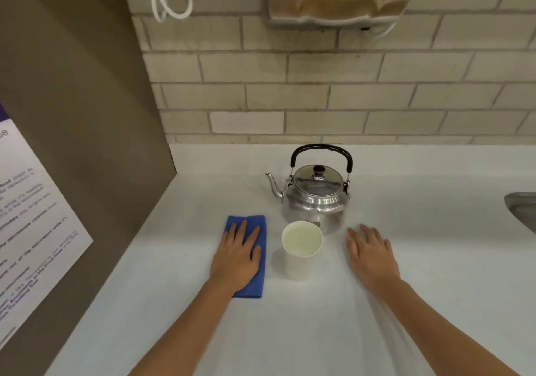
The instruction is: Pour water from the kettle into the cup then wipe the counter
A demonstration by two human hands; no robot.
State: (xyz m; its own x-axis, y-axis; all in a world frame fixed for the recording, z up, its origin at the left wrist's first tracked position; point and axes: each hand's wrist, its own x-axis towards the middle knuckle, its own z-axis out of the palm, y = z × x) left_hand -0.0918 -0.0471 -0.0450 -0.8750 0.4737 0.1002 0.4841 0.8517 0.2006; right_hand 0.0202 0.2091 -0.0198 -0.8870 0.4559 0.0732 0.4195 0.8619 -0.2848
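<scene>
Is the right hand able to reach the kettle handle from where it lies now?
Probably yes. The right hand lies flat on the counter, holding nothing, and nothing stands between it and the kettle handle.

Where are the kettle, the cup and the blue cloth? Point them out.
kettle (314,206): head view, on its metal body.
cup (298,262): head view, on its outer wall.
blue cloth (256,277): head view, on its bare right edge.
</scene>
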